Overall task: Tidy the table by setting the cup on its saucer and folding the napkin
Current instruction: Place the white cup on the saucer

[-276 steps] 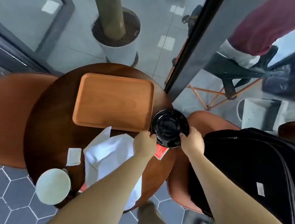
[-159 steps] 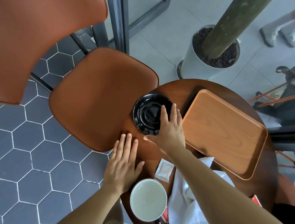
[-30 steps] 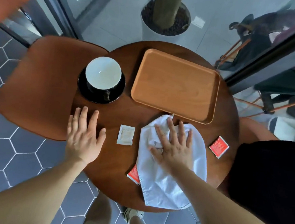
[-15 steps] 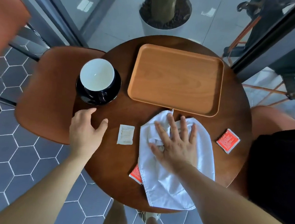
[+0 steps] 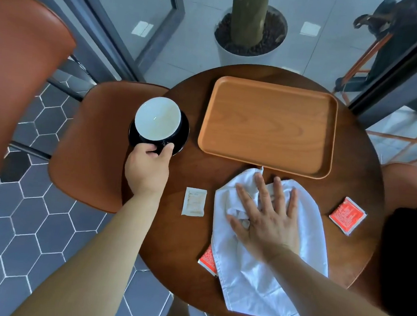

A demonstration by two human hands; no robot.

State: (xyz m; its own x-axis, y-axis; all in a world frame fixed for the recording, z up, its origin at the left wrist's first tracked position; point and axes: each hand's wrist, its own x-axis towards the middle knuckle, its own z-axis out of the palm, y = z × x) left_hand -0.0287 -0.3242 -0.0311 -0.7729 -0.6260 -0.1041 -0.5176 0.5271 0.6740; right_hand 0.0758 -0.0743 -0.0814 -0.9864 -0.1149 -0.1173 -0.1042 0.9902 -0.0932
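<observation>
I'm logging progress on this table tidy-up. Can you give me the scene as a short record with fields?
cup: upright on the black saucer, white inside, no liquid visible
left hand: fingers curled at the saucer's near rim
right hand: flat, fingers spread, pressing on the napkin
napkin: white, rumpled, not yet folded, reaching the table near edge
tray: wooden, beyond the napkin
packets: white packet left of napkin; red packet right of it; second red packet partly under it
done: cup on saucer
remaining: fold napkin

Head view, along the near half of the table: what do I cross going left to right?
cup on its saucer → white sachet → napkin → red packet
</observation>
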